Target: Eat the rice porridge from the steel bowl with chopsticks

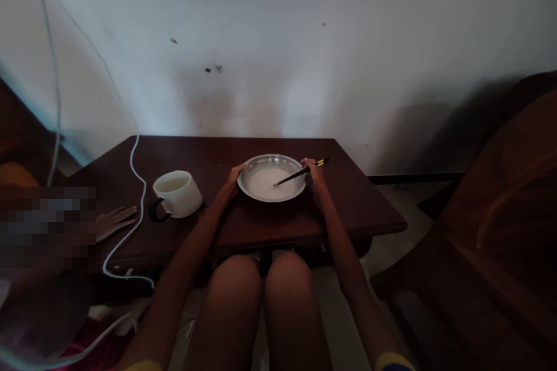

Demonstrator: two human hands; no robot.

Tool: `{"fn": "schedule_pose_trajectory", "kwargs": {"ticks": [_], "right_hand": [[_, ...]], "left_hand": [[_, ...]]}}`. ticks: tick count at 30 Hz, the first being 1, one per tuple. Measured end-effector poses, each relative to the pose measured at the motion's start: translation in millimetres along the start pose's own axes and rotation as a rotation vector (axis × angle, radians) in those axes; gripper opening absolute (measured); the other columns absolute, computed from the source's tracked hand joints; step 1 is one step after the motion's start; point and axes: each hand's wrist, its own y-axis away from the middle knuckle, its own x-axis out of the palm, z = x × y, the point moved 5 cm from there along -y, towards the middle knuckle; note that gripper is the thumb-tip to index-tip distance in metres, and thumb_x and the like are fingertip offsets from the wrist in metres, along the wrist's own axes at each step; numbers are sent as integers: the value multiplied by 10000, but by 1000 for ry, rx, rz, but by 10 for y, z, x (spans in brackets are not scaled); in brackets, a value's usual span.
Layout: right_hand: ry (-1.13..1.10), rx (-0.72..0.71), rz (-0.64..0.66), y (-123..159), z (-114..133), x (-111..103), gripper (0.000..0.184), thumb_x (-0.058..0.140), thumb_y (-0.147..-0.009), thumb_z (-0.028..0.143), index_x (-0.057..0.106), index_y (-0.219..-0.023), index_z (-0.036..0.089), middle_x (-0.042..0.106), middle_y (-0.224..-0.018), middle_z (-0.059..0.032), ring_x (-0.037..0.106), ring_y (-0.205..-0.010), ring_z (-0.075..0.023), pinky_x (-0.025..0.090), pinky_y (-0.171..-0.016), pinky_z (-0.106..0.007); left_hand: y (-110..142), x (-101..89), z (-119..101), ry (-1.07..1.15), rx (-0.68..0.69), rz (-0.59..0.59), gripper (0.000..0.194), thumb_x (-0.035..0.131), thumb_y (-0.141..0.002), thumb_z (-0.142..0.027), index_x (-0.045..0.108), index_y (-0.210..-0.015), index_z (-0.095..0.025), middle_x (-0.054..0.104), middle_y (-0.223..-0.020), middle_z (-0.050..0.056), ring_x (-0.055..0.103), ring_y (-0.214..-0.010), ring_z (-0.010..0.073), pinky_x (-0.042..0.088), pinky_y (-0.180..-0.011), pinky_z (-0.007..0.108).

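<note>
A shiny metal bowl [272, 198] stands on the dark wooden table, with a white, milky mixture [263, 181] inside. My left hand [236, 177] grips the bowl's left rim, its fingers partly hidden against the metal. At the right rim is my right hand [314, 171], closed around the bowl's edge. Black chopsticks with yellow-banded ends [296, 174] slant across the right side of the bowl, tips in the white mixture and upper ends by my right hand. Whether its fingers also pinch the chopsticks, I cannot tell.
A white mug-like pot [185, 197] with a black handle stands left on the table [278, 226]. Another person's hand [116, 221] lies flat near a white cable [141, 185]. Behind the table is a pale wall [278, 58]; a wooden chair [491, 261] stands at right.
</note>
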Motion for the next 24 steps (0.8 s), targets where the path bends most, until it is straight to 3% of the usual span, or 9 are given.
{"fn": "schedule_pose_trajectory", "kwargs": {"ticks": [5,12,19,24], "right_hand": [[10,-40,78,64,54,153,323,707,-709,453,540,-534,240,660,-784,-25,607,-984,-216,426,-1010,-353],[12,20,52,44,29,-49,337,616,-788,459,543,-547,233,615,-677,-24,613,-920,-232,458,-943,-374],[13,-12,111,87,77,119,295,705,-742,375,575,-525,224,676,-862,-51,595,-1078,-217,406,-1052,-359],[7,18,38,43,18,-16,379,610,-793,483,549,-517,232,588,-636,-26,612,-910,-237,458,-965,-395]], "left_hand": [[6,13,-1,10,-2,13,201,591,-765,-240,757,-777,-126,672,-543,37,638,-559,198,529,-602,286],[-67,-23,45,15,23,24,155,633,-724,-285,714,-694,-157,668,-559,51,657,-615,235,518,-627,313],[-64,-3,42,25,30,66,166,629,-723,-302,700,-678,-158,678,-571,53,642,-591,207,496,-566,271],[-49,-9,37,6,28,36,167,622,-721,-297,712,-715,-156,681,-575,51,647,-606,218,509,-588,291]]}}
